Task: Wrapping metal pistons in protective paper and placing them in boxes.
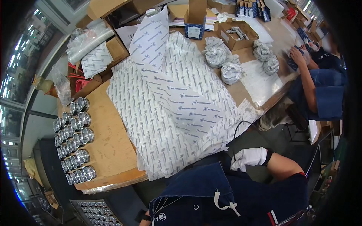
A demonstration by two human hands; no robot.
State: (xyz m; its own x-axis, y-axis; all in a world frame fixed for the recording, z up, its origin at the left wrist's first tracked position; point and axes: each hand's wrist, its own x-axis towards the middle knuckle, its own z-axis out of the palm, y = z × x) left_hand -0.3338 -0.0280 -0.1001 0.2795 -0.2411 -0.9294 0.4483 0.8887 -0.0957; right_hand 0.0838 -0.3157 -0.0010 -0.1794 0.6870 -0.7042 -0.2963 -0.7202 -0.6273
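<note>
My right hand (249, 157), in a white glove with a black band at the wrist, is in front of my body beyond the table's near edge. Its fingers are curled together. A thin black cable (235, 137) arcs down to the fingertips; whether they grip it cannot be made out. Of my left arm only a bit of wrist with a black band (145, 216) shows at the lower edge; the hand itself is out of sight. Large printed white paper sheets (169, 124) lie stacked on the table before me, the top one creased and folded over.
Rows of shiny metal cylindrical parts (75, 139) stand on brown board (109, 132) at left. A tray (96, 213) below holds more. Paper-wrapped bundles (230, 72), an open carton (237, 35) and a blue box (194, 31) stand behind. A co-worker (316, 83) sits at right.
</note>
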